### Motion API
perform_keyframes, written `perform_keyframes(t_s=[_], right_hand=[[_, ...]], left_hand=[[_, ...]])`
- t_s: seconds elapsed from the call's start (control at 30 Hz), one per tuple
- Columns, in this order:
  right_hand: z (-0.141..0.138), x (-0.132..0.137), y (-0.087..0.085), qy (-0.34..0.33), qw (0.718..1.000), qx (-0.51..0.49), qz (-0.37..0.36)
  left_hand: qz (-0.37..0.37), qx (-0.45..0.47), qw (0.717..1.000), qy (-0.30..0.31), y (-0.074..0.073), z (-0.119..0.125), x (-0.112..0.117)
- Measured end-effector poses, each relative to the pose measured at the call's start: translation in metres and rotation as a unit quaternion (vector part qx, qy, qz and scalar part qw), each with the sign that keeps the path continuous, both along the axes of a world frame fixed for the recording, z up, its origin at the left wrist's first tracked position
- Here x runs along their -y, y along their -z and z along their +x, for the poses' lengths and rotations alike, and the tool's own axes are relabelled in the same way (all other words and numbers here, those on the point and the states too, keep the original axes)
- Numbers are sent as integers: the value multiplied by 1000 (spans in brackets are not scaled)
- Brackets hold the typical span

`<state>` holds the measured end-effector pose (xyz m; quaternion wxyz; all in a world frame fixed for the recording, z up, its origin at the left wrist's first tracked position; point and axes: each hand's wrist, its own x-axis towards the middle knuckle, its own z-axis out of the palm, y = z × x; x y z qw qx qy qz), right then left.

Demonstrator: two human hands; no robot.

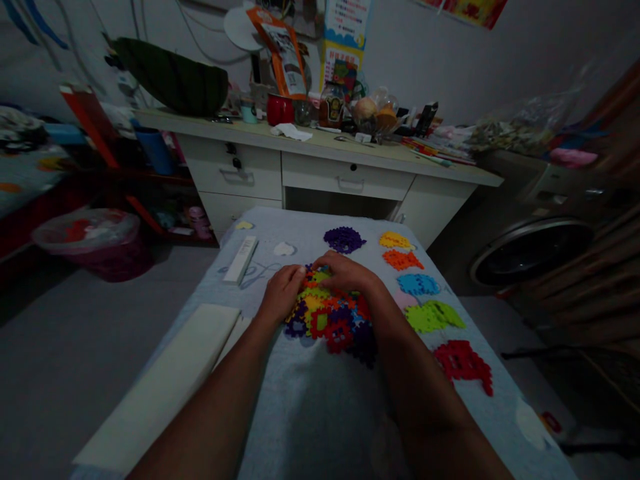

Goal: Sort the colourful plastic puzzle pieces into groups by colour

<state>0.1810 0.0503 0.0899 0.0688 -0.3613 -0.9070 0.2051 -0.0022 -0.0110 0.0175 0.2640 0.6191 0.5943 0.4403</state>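
A heap of colourful toothed plastic building pieces (320,311) lies on the cloth-covered table, in red, purple, yellow, orange, green and blue. My left hand (284,291) rests against the heap's left side, fingers extended and partly hidden. Over the top of the heap is my right hand (343,272), its fingers bent and apart; some green pieces show beneath them. Sorted by colour around the heap are a purple group (344,239), a yellow group (395,240), an orange group (403,260), a blue group (418,285), a green group (434,316) and a red group (464,363).
At the left of the table lie a narrow white box (241,261) and a long pale panel (163,387). Beyond stands a white desk (345,155) crowded with jars and packets. A washing machine (530,220) is at the right, a lined pink bin (107,250) at the left.
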Motion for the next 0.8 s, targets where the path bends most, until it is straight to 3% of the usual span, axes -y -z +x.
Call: perform_keyframes(t_s=[0.27, 0.43, 0.63, 0.8], right_hand=[[-1, 10, -8, 55, 980, 187, 35], [0, 11, -16, 105, 972, 210, -4], [-7, 2, 13, 163, 975, 108, 101], [-11, 1, 34, 145, 985, 80, 55]], left_hand=[[12, 93, 995, -29, 3, 0, -2], [21, 118, 991, -61, 2, 0, -2], [21, 128, 990, -62, 2, 1, -2], [22, 120, 991, -59, 4, 0, -3]])
